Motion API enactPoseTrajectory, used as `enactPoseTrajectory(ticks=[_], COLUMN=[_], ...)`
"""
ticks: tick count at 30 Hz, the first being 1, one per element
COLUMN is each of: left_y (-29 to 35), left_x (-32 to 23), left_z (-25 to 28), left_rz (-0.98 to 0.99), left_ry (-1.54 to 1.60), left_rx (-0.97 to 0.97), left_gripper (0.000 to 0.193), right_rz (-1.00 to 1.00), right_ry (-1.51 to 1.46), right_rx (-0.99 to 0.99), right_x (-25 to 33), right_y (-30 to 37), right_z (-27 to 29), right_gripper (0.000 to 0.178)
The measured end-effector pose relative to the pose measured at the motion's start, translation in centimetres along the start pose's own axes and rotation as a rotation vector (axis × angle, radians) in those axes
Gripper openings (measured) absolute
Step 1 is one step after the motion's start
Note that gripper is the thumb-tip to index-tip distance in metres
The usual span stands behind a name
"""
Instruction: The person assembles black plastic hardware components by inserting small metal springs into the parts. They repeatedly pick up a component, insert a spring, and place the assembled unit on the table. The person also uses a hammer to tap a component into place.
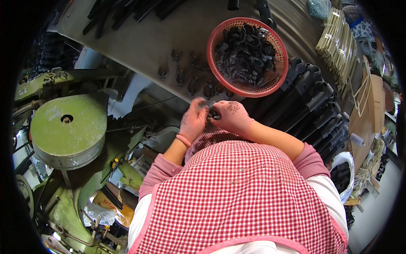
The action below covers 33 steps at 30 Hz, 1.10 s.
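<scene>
Both my hands, in pink gloves with dark smudges, meet in front of my apron at the table's near edge. My right hand [233, 117] pinches a small black ring-shaped part [215, 114]. Beside it, my left hand [194, 121] is curled with its fingertips close to the same part; its fingers are smeared by motion. On the table [139, 46] just beyond stand several small black pieces with metal coil springs [193, 86]. A red plastic basket [282, 76] to the right holds a heap of black curved clips and springs [245, 55].
A green machine with a round cover [69, 127] stands at my left. Thick black tubes [311, 99] lie in a row to the right of the basket. Black strips [110, 15] lie at the far left of the table. Bundled pale rods [336, 40] are at the far right.
</scene>
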<state>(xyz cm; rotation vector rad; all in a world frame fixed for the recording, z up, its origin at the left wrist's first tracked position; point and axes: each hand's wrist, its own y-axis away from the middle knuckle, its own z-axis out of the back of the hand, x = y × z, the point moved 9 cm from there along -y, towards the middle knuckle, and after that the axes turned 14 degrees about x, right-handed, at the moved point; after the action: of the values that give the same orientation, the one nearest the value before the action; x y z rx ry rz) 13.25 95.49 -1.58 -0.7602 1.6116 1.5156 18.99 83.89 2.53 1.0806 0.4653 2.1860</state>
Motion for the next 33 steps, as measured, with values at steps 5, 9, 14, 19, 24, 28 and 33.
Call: enactPoseTrajectory(ticks=[5,9,14,19,24,28,33], left_y=[-8.0,-18.7,-20.2,-15.2,-8.8,-5.6,-3.7], left_x=[-12.6,-15.5,-15.1,-14.5,-13.6,-16.0,-17.6], left_z=[1.0,-1.8,-2.0,-1.3,-6.6,-7.7,-7.6], left_rz=[-0.501,-0.089,-0.171,-0.512,-0.331,-0.399,-0.43], left_ry=[-0.889,-1.654,-1.537,-0.424,0.471,0.384,0.527], left_rx=[-0.259,-0.25,-0.225,-0.029,0.393,0.282,0.246], left_gripper=[0.023,0.024,0.023,0.015,0.009,0.031,0.028], right_rz=[0.029,-0.053,-0.012,0.117,0.505,0.571,0.485], right_ry=[0.35,0.334,-0.768,-1.848,-2.127,-1.908,-1.639], right_rx=[0.218,0.168,-0.094,-0.306,-0.424,-0.589,-0.753], right_x=[-0.2,-2.2,-6.3,-8.1,-6.3,-4.8,-2.8], right_y=[-4.5,-4.6,1.7,7.8,9.3,9.7,10.1], right_z=[-4.8,-5.4,-0.4,4.6,8.8,10.7,12.0], right_gripper=[0.025,0.021,0.028,0.024,0.027,0.033,0.035])
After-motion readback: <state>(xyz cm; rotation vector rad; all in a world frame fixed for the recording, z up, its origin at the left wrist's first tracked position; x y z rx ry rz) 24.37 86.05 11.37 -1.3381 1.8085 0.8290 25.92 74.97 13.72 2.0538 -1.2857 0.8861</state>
